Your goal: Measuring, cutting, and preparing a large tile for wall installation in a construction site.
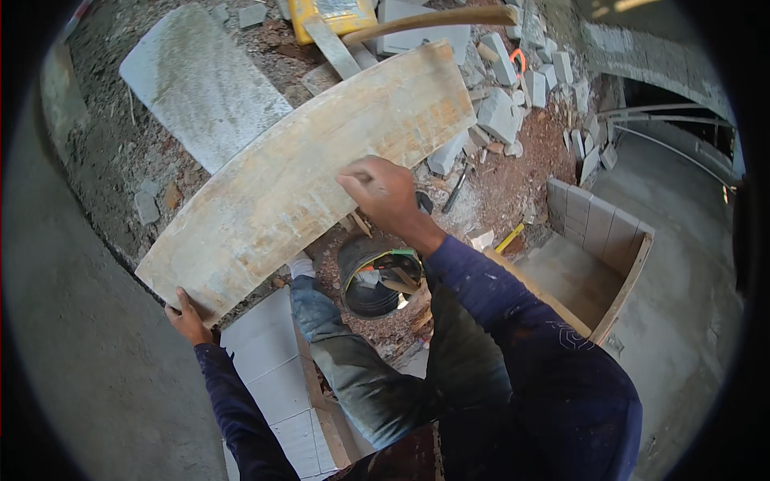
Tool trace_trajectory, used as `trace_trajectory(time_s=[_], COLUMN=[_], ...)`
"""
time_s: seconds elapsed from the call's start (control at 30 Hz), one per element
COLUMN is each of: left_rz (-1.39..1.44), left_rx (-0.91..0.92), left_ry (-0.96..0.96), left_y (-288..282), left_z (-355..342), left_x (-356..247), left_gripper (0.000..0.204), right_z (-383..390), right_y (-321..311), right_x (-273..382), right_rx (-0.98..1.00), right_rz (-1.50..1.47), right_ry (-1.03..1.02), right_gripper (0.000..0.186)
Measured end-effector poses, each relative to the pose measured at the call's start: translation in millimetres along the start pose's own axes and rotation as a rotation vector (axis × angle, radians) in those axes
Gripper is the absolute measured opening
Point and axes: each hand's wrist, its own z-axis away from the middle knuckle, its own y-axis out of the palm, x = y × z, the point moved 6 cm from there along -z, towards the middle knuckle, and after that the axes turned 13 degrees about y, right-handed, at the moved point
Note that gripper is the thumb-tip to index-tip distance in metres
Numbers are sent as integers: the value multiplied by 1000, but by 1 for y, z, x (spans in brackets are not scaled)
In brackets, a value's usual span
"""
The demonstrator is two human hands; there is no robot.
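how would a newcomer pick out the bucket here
Find the long pale board that the left hand grips. Just below its lower edge, between the person's legs, sits the bucket. Its round black mouth, showing tools inside, sets it apart from the pale blocks.

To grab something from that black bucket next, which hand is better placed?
Probably the right hand: it is nearer the black bucket, while the left hand grips the pale board at its lower-left corner.

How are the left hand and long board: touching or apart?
Touching: the head view shows the left hand clasping the long board near a corner, thumb on its face.
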Motion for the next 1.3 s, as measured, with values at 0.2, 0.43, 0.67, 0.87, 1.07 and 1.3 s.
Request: trace_trajectory(time_s=[0.2, 0.43, 0.67, 0.87, 1.07, 1.3], left_rz=[-450, -762, -329, -210, -51, 152], left_rx=[-293, 55, 550, 644, 624, 772], left_ry=[45, 351, 308, 253, 160, 74], left_y=[-5, 109, 274, 325, 316, 303], left_z=[20, 162, 336, 374, 354, 331], left_x=[-43, -111, -148, -145, -144, -157], left_gripper=[78, 36, 15, 18, 17, 39], right_z=[100, 234, 231, 222, 229, 195], right_y=[-111, -88, 52, 123, 95, -39], right_x=[-210, -383, -431, -499, -493, -331], right_rx=[-237, 333, 667, 560, -19, 441], right_rz=[-176, 125, 84, 161, 301, -625], right_ry=[743, 858, 914, 1330, 1144, 832], right_gripper=[14, 32, 54, 113, 99, 69])
